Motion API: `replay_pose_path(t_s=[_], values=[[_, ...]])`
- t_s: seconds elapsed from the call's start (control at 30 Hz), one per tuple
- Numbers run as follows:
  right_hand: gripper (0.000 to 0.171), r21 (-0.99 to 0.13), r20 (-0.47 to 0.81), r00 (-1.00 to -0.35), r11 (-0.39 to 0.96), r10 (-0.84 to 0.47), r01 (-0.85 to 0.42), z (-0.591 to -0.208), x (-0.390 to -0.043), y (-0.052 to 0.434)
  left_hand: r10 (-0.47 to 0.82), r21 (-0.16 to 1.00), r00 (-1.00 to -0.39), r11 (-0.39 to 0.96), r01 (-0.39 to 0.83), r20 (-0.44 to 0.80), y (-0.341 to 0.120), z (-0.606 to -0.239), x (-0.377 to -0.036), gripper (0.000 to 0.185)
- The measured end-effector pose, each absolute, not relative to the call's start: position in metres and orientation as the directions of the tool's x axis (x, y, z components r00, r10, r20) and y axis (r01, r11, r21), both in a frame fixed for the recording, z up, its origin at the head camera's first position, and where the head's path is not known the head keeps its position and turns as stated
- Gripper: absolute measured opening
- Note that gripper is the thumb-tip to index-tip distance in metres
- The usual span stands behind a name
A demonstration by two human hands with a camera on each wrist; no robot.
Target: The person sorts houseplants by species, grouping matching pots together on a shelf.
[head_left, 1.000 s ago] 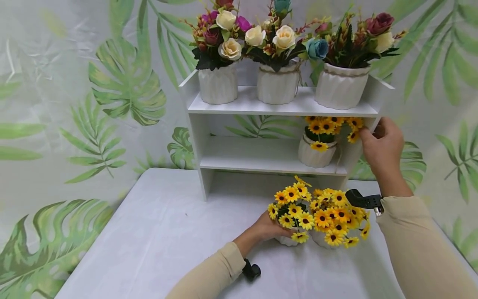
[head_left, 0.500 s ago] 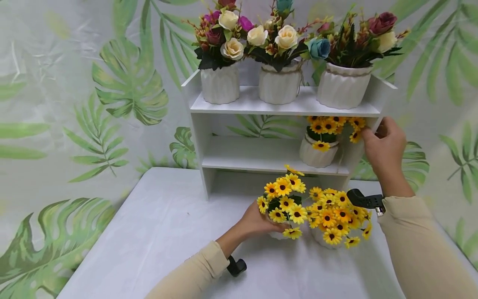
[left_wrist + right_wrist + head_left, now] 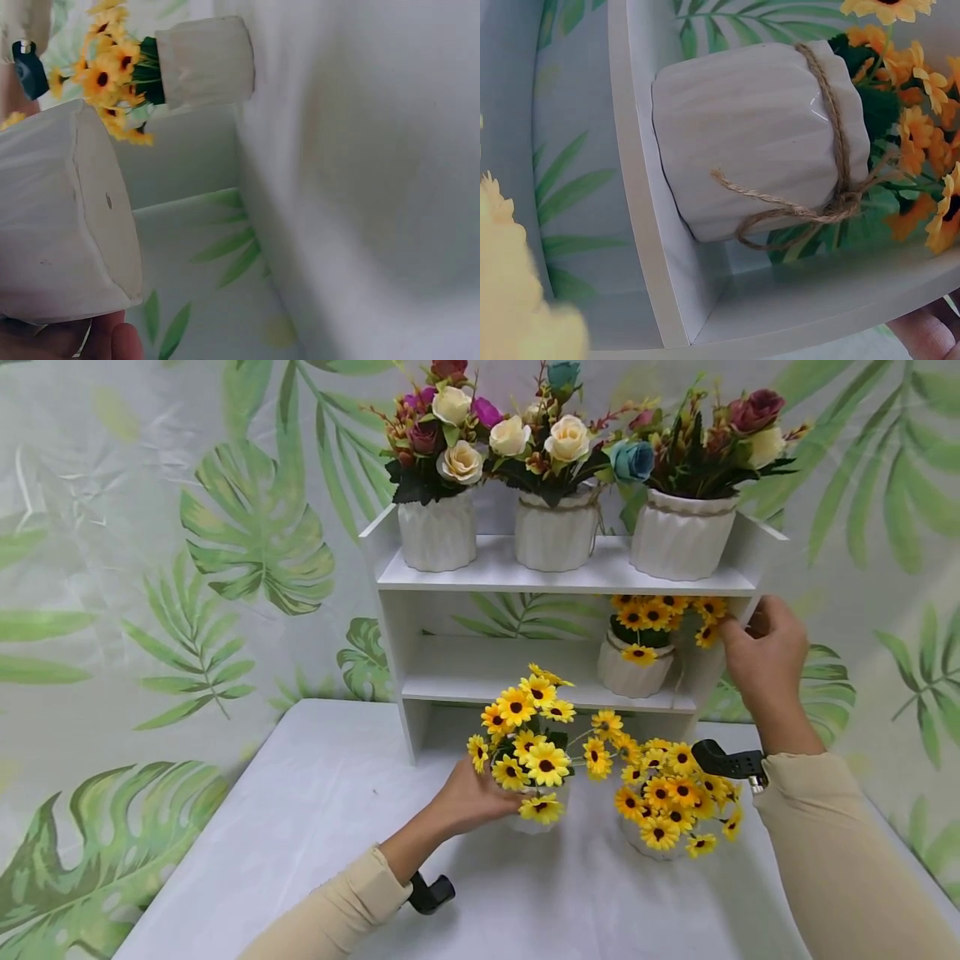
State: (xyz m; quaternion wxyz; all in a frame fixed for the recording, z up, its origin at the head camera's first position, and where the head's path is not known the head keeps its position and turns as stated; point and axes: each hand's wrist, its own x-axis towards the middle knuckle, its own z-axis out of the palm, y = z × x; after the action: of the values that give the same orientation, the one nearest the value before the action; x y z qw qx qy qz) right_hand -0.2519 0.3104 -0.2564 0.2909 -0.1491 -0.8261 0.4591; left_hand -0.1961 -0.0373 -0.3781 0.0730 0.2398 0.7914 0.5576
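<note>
The white shelf unit point(image 3: 555, 581) has free space on its middle board, at about 12 o'clock from the sunflower pot point(image 3: 534, 814), which the left hand point(image 3: 468, 793) grips upright (lifted). The right hand point(image 3: 765, 652) clasps the shelf's side panel.

Both arms wear long beige sleeves, snug at the cuffs. A small black camera mount is strapped at each wrist; the right one has a silver metal tip. The left hand point(image 3: 468, 793) and right hand point(image 3: 765, 656) are bare.
</note>
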Motion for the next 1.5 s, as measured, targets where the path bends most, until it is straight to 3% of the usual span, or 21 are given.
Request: replay_pose_path(t_s=[0.4, 0.6, 1.1, 1.5], values=[[0.047, -0.838, 0.358, -0.786, 0.545, 0.504, -0.032, -0.255, -0.253, 0.306, 0.449, 0.905, -0.873, 0.264, 0.334, 0.192, -0.061, -0.35, -0.19, 0.076], [0.046, -0.832, 0.367, -0.778, 0.555, 0.51, -0.029, -0.257, -0.255, 0.307, 0.428, 0.855, -0.87, 0.327, 0.403, 0.247, -0.059, -0.338, -0.198, 0.07], [0.046, -0.843, 0.346, -0.781, 0.538, 0.52, -0.015, -0.258, -0.252, 0.31, 0.344, 0.85, -0.884, 0.312, 0.425, 0.316, -0.022, -0.301, -0.249, 0.07], [0.046, -0.844, 0.34, -0.783, 0.536, 0.521, -0.01, -0.258, -0.252, 0.308, 0.254, 0.841, -0.929, 0.408, 0.356, 0.27, 0.0, -0.289, -0.282, 0.067]])
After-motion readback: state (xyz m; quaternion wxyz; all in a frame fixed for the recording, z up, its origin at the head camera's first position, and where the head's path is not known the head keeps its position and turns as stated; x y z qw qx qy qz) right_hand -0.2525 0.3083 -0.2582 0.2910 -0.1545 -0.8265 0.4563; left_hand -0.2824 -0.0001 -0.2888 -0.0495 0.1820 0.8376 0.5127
